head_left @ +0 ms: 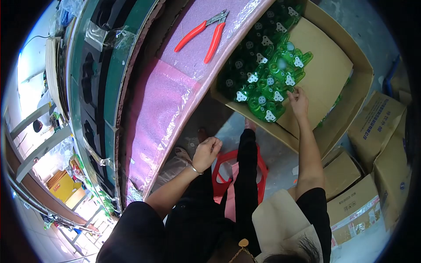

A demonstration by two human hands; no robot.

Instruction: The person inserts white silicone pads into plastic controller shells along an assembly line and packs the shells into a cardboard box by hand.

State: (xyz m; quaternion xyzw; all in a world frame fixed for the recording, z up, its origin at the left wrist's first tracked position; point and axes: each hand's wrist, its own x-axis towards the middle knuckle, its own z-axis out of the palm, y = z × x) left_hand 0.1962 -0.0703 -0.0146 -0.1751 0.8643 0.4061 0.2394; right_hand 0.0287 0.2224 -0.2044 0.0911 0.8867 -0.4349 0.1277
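Note:
My right hand [298, 101] reaches into a large cardboard box [363, 83], its fingers at the edge of a pile of translucent green plastic pieces [270, 81] with white and pale spots. Whether the fingertips grip one of the pieces is too small to tell. The pieces lie partly on a brown cardboard sheet [319, 57] inside the box. My left hand [208, 153] is held closed above my lap, its fingers curled in; what it holds, if anything, is hidden.
Red-handled nippers [205, 34] lie open on the pink plastic-covered work surface [162, 101]. A red stool [262, 175] stands by my legs. More cardboard boxes [378, 118] are stacked at the right. A belt with black pads [90, 83] runs along the left.

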